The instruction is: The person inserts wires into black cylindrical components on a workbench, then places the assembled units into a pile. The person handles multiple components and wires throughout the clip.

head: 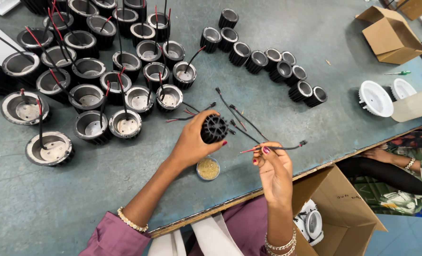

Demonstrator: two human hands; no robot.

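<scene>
**Finned housing in one grip, wire pair in the other**

The left hand [192, 142] wraps its grip around a black finned housing [214, 128], fingers curled over its side, finned end turned up toward the camera, held just above the worktop [125, 189]. The right hand [273, 168] pinches a red-and-black wire pair [275, 148] between thumb and fingertips; the wires run sideways from the pinch and end in a small black connector at the right. Both hands sit near the worktop's front edge, which runs diagonally from lower left up to the right.

Just below the left hand stands a small round dish [208, 168] holding fine yellowish pieces, too small to tell apart. More loose wires [230, 111] lie on the worktop just beyond the housing.

Bare worktop lies to the left of the left forearm and along the front edge. Farther out on the left, a dense cluster of wired housings [102, 76] stands open side up, red and black leads rising from them. Behind the hands a curved row of smaller black housings [268, 64] lies on its sides, well apart from the grip.

Off the front edge at the lower right, an open cardboard box [336, 208] holds white round fittings [310, 223]. A second cardboard box [391, 38] sits at the far right, with white round fittings [376, 98] and a green screwdriver [398, 73] near it. Another person's hand [379, 154] rests beyond the edge on the right.
</scene>
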